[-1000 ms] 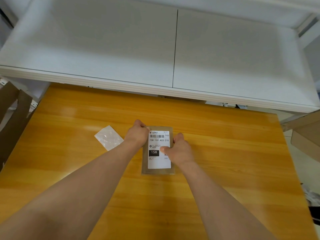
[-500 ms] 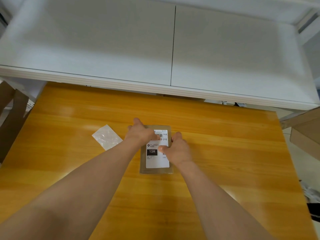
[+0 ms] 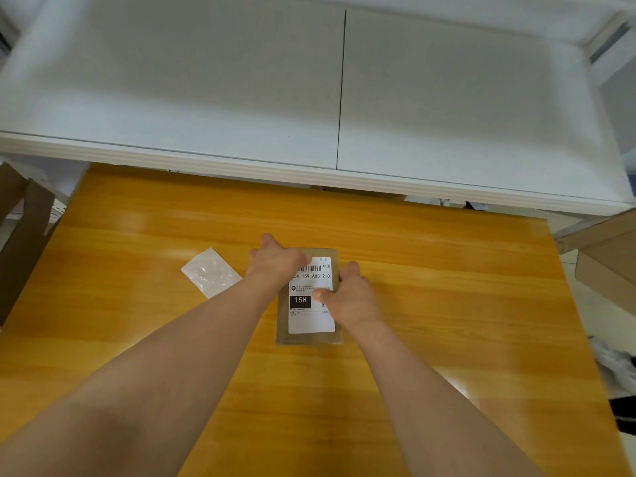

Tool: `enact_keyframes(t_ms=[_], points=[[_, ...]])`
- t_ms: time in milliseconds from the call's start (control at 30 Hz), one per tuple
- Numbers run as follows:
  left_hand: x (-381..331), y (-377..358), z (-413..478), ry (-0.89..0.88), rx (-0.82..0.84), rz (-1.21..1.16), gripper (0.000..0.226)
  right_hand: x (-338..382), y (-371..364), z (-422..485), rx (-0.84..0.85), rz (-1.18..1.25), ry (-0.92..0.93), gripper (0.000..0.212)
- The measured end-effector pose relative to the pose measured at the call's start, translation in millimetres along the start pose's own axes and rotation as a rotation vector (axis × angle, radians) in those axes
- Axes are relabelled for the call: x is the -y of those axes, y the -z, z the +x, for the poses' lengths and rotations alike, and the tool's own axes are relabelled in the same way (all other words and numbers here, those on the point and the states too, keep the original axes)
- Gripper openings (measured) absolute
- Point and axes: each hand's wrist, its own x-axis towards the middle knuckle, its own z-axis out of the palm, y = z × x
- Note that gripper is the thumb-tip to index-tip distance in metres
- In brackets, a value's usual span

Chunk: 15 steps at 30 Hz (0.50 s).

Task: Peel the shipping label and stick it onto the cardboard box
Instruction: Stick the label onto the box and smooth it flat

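Note:
A small flat cardboard box (image 3: 309, 337) lies on the orange wooden table (image 3: 447, 304). A white shipping label (image 3: 311, 320) with a barcode and a black "15H" block covers most of its top. My left hand (image 3: 277, 261) rests over the box's upper left corner, fingers curled onto the label's top edge. My right hand (image 3: 351, 294) grips the box's right side, thumb pressed on the label's middle. The label's upper left part is hidden under my left hand.
A glossy white backing sheet (image 3: 210, 276) lies on the table left of the box. A white shelf (image 3: 309, 98) overhangs the table's far edge. Brown cardboard pieces stand at the left (image 3: 24, 242) and right (image 3: 605, 256) table sides.
My left hand has slid rightward over the label's top edge, covering more of the barcode. My right hand stays on the box's right side with the thumb on the label.

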Motion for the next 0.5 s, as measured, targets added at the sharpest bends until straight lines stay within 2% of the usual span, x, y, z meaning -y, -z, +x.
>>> enact_keyframes(t_ms=[100,233,367,500], points=[[-4,-4,-6,-0.13,-0.086,0.196,0.064,0,-1,1,0.0,0.001,0.0,0.054],[-7,-8,-13,-0.357,0.051,0.388,0.074,-2,-2,1,-0.002,0.023,-0.002,0.056],[-5,0,-10,-0.396,0.163,0.391,0.07,-2,-1,0,-0.006,0.022,-0.002,0.058],[-7,0,-5,-0.347,0.172,0.324,0.054,-1,-1,-2,-0.006,0.014,-0.002,0.056]])
